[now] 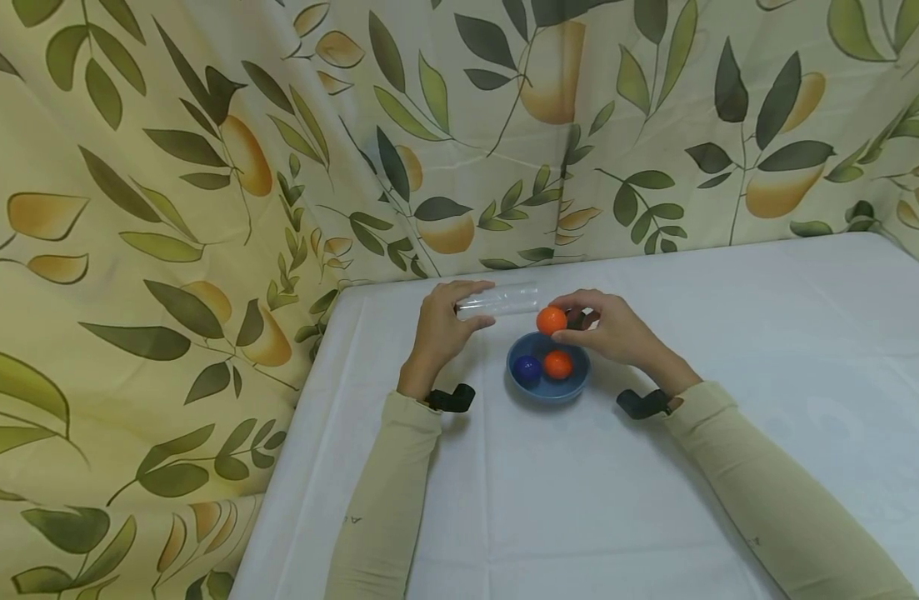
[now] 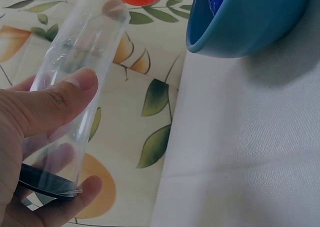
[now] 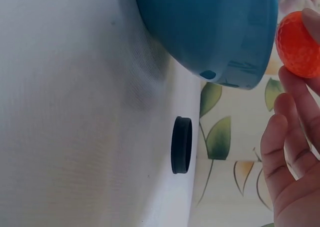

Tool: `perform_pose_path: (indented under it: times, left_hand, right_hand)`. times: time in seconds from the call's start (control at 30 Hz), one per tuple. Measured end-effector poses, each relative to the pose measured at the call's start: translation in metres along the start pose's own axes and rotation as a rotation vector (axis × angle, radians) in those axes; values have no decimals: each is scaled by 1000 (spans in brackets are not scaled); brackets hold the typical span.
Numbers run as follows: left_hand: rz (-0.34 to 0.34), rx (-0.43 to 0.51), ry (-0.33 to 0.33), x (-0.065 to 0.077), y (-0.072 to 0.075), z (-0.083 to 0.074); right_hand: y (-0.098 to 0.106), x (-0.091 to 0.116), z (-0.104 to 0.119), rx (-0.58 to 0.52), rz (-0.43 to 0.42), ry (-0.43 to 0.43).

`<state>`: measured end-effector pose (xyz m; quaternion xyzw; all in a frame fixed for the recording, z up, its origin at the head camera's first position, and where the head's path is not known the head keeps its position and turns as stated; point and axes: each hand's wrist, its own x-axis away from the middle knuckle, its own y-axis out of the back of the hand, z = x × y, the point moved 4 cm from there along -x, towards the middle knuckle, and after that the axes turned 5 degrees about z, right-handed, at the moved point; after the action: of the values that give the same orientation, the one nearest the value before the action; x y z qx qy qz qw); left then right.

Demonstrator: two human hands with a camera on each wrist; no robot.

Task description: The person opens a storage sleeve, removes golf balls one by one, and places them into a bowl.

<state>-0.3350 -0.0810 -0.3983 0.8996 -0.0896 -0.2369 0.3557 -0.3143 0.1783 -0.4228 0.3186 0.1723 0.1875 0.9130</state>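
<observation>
My left hand (image 1: 442,327) grips a clear plastic tube (image 2: 85,57) near its dark-capped end (image 2: 47,182), and the tube's other end points right, toward the other hand. Between thumb and fingertips my right hand (image 1: 605,325) pinches an orange dimpled golf ball (image 3: 299,44). The ball is close to the tube's far end, above the rim of a blue bowl (image 1: 551,397). Inside that bowl lie a dark blue ball (image 1: 527,370) and another orange ball (image 1: 557,364).
A black round cap (image 3: 181,145) stands on the white tablecloth (image 1: 564,500) beyond the bowl, partly hidden behind the right fingers in the head view. A leaf-and-fruit patterned curtain (image 1: 474,167) hangs along the table's far and left edges.
</observation>
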Motion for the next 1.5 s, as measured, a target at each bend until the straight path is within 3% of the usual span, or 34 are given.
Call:
perform_pose_path:
  times: [1.3, 1.5]
  left_hand:
    - [1, 14, 44, 0, 0, 11]
    - [5, 30, 53, -1, -1, 13]
  right_hand:
    - [-14, -2, -6, 7, 65, -9]
    - [-14, -2, -3, 20, 50, 30]
